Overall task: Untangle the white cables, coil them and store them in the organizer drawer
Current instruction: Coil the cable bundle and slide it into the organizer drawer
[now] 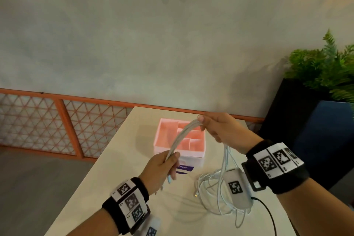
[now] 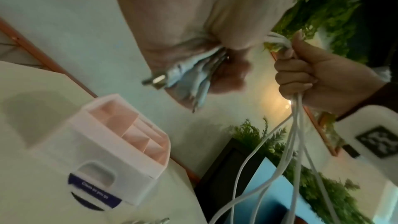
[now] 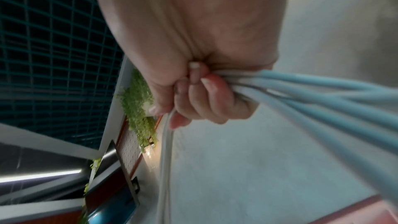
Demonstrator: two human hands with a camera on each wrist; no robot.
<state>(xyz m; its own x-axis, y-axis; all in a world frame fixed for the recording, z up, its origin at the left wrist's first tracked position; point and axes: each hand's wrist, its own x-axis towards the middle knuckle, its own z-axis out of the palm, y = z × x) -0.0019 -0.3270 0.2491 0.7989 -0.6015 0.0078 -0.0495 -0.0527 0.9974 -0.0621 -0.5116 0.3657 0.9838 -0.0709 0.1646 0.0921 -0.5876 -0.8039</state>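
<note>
A bundle of white cables [image 1: 182, 135] stretches in an arc between my two hands above the table. My left hand [image 1: 162, 168] grips the bundle near its plug ends [image 2: 183, 77], which stick out below the fist. My right hand [image 1: 220, 130] holds the bundle's other part in a fist [image 3: 200, 98] higher up, over the organizer. From that hand the cables hang down into a loose heap [image 1: 216, 193] on the table. The pink-and-white organizer [image 1: 199, 152] stands behind the hands, its compartments [image 2: 129, 129] open to the top.
A beige table [image 1: 122, 168] carries everything. An orange lattice fence [image 1: 57, 120] runs behind it at the left. A dark planter [image 1: 306, 130] with green plants stands at the right. A black cord [image 1: 268, 212] trails from my right wrist device.
</note>
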